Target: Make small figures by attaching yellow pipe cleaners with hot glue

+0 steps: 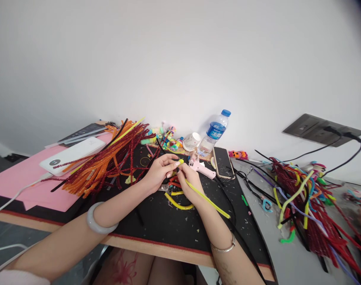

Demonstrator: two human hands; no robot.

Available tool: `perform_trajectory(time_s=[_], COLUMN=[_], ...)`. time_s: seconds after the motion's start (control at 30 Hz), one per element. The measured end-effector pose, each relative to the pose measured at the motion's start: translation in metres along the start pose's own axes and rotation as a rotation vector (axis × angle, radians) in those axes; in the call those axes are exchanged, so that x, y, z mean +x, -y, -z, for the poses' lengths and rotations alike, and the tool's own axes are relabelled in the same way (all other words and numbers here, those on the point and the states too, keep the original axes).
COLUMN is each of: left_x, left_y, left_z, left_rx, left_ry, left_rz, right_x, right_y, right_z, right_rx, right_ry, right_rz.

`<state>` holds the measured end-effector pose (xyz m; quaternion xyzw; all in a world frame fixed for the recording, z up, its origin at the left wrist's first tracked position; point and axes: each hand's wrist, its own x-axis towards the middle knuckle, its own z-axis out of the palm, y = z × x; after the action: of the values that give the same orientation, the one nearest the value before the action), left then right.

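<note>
My left hand (159, 171) and my right hand (188, 178) meet over a black mat (168, 221), fingers pinched together on a yellow pipe cleaner (208, 200). Its tip shows between the fingertips and its long end trails down to the right past my right wrist. A bent yellow piece (177, 204) and some red bits lie just under the hands. My left wrist wears a pale bangle (98, 223); a thin bracelet (224, 248) circles the right one.
A heap of orange and dark red pipe cleaners (109, 162) lies left. A white power bank (71, 155) rests on pink paper. Behind the hands: pink glue gun (201, 168), phone (222, 162), water bottle (212, 132), paper cup (192, 141). Mixed pipe cleaners (305, 198) cover the grey table right.
</note>
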<state>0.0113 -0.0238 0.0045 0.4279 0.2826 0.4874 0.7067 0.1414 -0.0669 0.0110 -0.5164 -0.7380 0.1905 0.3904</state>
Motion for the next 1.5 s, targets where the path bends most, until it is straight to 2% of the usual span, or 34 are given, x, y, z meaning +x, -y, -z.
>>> perform_trajectory(time_s=[0.67,1.0,1.27,1.5], left_x=[0.000,-0.001,0.001,0.000], left_y=[0.001,-0.001,-0.002,-0.002], left_z=[0.000,0.000,0.001,0.002], left_rx=[0.014,0.074,0.143,0.194], left_ry=[0.007,-0.045,-0.149,-0.093], left_rz=[-0.002,-0.040,-0.062,-0.015], right_x=[0.000,0.000,0.000,0.002], right_y=[-0.001,-0.003,-0.014,-0.017], right_z=[0.000,0.000,-0.001,0.004], right_rx=[-0.007,-0.007,0.148,0.291], right_ry=[0.008,-0.015,-0.144,-0.272], right_rz=[-0.003,-0.025,-0.191,-0.226])
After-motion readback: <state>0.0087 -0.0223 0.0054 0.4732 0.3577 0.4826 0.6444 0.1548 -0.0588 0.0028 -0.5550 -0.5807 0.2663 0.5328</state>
